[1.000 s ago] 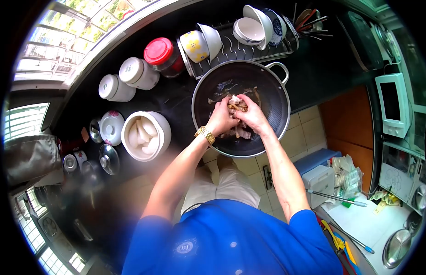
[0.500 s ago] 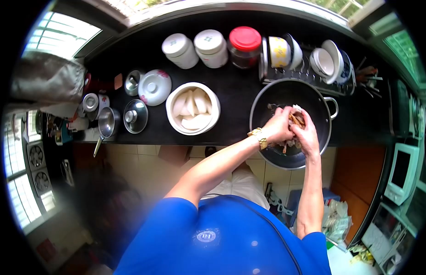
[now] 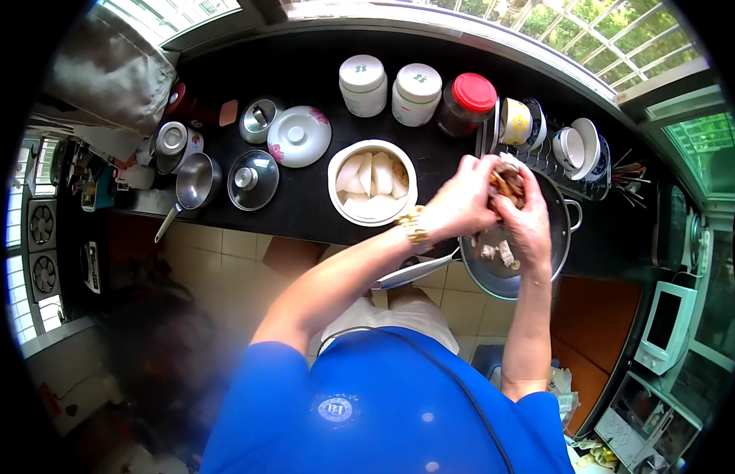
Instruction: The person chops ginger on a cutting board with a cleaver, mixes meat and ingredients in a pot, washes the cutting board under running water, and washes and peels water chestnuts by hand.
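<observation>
My left hand (image 3: 462, 199), with a gold watch at the wrist, and my right hand (image 3: 527, 221) are cupped together round a clump of meat pieces (image 3: 506, 186). They are above the left part of a dark wok (image 3: 559, 237). A few pale meat pieces (image 3: 506, 253) lie in the wok below my hands. Left of my left hand stands a white pot (image 3: 334, 193) holding several white wedges (image 3: 382, 175). The wok's long handle (image 3: 419, 271) points left over the counter's front edge.
Two white canisters (image 3: 363, 87) and a red-lidded jar (image 3: 473, 93) stand at the back, beside a rack with bowls (image 3: 569, 148). A flowered lid (image 3: 299, 137), a glass lid (image 3: 253, 180) and a small saucepan (image 3: 197, 182) are on the left. A microwave (image 3: 665, 328) is at the right.
The view has swung towards the left of the counter. My hands have lifted the clump of meat up from inside the wok and moved it towards the white pot. The wok's long handle now shows.
</observation>
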The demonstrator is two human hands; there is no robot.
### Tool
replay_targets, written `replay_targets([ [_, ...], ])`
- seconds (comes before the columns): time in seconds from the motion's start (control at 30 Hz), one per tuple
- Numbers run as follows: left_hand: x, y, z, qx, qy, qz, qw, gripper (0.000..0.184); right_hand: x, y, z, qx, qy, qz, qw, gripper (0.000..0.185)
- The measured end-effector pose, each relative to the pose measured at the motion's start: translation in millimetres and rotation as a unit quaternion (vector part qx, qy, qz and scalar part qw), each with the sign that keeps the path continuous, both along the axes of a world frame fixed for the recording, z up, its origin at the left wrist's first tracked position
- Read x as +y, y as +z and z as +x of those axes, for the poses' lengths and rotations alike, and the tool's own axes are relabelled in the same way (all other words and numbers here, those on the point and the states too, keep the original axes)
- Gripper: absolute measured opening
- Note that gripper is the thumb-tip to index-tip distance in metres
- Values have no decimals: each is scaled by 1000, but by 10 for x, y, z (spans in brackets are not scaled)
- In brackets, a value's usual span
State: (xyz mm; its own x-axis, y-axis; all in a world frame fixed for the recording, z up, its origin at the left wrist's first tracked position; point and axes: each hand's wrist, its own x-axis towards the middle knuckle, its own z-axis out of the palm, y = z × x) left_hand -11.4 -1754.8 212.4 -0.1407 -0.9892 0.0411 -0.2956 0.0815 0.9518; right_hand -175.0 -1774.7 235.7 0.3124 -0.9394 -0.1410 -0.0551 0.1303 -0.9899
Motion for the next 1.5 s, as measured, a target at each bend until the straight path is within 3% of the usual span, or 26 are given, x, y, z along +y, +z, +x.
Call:
replay_targets([
  [0.17,364,119,946,-97,79,-17,992,82,112,-48,976,-88,78,20,993,62],
  [0.27,538,-386,1355,-160,128,-57,977,87,103,-726,1395,-124,126,41,983,65],
  [0.33,663,-748,1529,-172,131,-4,976,85,128,-974,1561,-92,160,122,975,66],
  [0.37,725,-814,1568,-190,129,14,973,82,114,-1137,1584,65,170,-41,983,63],
  [0.4,795,-785,1567,-207,127,35,969,80,128,-1201,1614,219,172,-198,940,59],
  [0.43,861,-754,1567,-227,134,8,965,69,181,-1266,1638,233,131,-232,935,52],
  [0.53,893,-453,1636,-178,167,-35,969,61,241,-1029,1634,246,114,-188,944,53],
  [0.6,954,-392,1744,-147,186,-5,972,59,267,-1000,1590,234,117,-219,940,49],
  [0.67,1059,-268,1862,-204,134,67,967,60,306,-943,1566,256,113,-253,926,45],
  [0.73,1114,-494,1884,-243,115,30,963,61,329,-971,1601,233,123,-252,931,44],
  [0.8,1038,-580,1811,-288,154,-48,944,60,256,-1150,1676,294,181,-301,889,43],
  [0.83,987,-622,1814,-319,122,-48,939,59,202,-1218,1700,294,195,-335,874,31],
  [0.93,852,-809,1776,-371,124,-90,916,51,106,-1183,1672,230,164,-322,903,27],
  [1.0,828,-842,1788,-381,121,-74,913,47,115,-929,1556,260,115,-302,910,27],
  [1.07,792,-777,1766,-348,163,-64,921,45,133,-917,1524,314,86,-347,880,20],
  [1.13,707,-742,1745,-331,164,-98,924,43,143,-1052,1556,443,191,-352,802,15],
  [1.2,659,-799,1723,-411,88,-114,900,41,174,-1183,1630,441,202,-428,763,15],
  [1.3,721,-705,1770,-468,82,-49,879,37,127,-1029,1392,310,220,-390,839,25],
  [1.33,729,-672,1785,-449,89,-56,887,37,149,-916,1270,279,196,-342,875,33],
  [1.4,755,-632,1708,-392,150,-108,901,38,149,-886,863,244,108,-358,895,33],
  [1.47,728,-488,1427,-303,152,-124,933,31,152,-794,290,259,29,-233,937,26],
  [1.5,687,-386,1211,-247,103,-112,957,28,90,-866,-44,278,-11,-168,946,27],
])
